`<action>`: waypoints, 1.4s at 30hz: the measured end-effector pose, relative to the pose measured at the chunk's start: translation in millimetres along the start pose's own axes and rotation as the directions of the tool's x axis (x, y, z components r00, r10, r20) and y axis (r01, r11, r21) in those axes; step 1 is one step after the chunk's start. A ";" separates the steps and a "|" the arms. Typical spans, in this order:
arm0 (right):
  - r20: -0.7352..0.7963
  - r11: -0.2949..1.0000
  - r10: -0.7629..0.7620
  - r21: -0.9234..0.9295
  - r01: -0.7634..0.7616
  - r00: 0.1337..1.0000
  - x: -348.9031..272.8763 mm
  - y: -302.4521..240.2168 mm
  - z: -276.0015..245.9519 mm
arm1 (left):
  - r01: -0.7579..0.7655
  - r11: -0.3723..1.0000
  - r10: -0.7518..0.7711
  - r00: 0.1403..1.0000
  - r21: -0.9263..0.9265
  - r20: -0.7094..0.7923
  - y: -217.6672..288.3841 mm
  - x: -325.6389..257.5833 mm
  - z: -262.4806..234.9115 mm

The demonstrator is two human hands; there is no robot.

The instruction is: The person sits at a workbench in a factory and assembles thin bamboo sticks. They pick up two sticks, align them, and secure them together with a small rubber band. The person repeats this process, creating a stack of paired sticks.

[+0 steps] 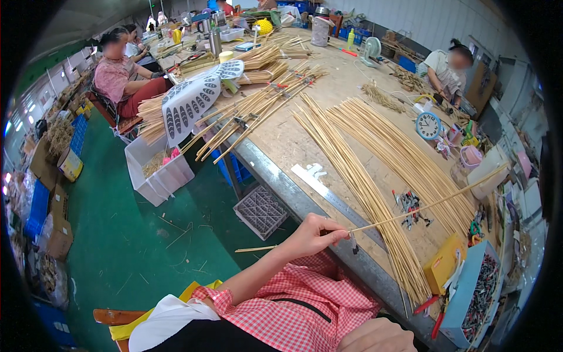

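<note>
Seated at a long wooden worktop (293, 141), a person pinches the near end of a single thin bamboo stick (431, 203) between the fingertips of the left hand (314, 232). That stick runs lengthwise from the pinched end at lower left up and away to the right, rising over the worktop, its far tip ending near a pale plastic container (489, 171). A small dark clip (354, 243) hangs at the stick just beside the fingers. The right hand (378, 335) shows only as a knuckled edge at the bottom of the frame; whether it is clenched or slack cannot be told.

Beneath the raised stick lie two broad sheaves of bamboo sticks (375, 176), too many to count, fanned side by side and pointing from the near edge toward the far end of the worktop. A metal ruler (337, 199) lies along the worktop's near edge. One scatter of small dark clips (410, 205) sits between the sheaves and a yellow box (441, 267), with a blue box (476, 293) full of more clips just to the right. One round clock with a blue rim (428, 125) stands farther back, and a small white fan (370, 51) beyond it.

Two other seated people are visible: one in a pink top (117, 79) at far left, one in a pale top (447, 67) at far right. A white crate (158, 173) rests on the green floor (135, 246).
</note>
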State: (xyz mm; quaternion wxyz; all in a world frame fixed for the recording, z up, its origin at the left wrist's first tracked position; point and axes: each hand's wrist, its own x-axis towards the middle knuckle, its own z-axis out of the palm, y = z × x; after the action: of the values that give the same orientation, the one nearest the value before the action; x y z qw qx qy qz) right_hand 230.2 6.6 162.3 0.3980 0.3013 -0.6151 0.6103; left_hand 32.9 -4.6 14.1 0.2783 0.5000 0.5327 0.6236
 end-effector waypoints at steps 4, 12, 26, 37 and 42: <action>0.003 1.000 0.005 0.001 -0.005 1.000 -0.5 -0.1 -0.4 | 0.000 1.000 0.000 1.000 0.025 0.009 -0.9 0.2 -1.3; -0.006 1.000 -0.001 -0.004 0.001 1.000 -0.9 -0.2 0.7 | -0.013 1.000 0.013 1.000 0.004 0.003 -1.5 -0.6 -0.6; -0.771 0.509 0.241 -0.416 -0.754 0.589 -27.9 61.1 -64.2 | 0.132 0.984 -0.138 0.989 -0.117 -0.048 5.6 -0.4 -1.5; -0.798 0.825 0.305 -0.051 -0.563 0.520 -60.0 101.9 -98.8 | 0.001 0.992 0.009 0.997 -0.126 0.080 -7.8 5.3 -20.1; -0.838 0.836 0.309 0.013 -0.549 0.450 -70.4 107.5 -106.3 | -0.159 0.981 0.189 0.919 0.113 -0.347 19.8 3.7 -66.2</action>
State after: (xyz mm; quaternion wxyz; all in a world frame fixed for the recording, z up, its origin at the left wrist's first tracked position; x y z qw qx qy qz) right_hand 186.4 111.7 40.5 0.5006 -0.2349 -0.4919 0.6726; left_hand -25.6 -32.4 38.4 0.1000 0.4353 0.5528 0.7035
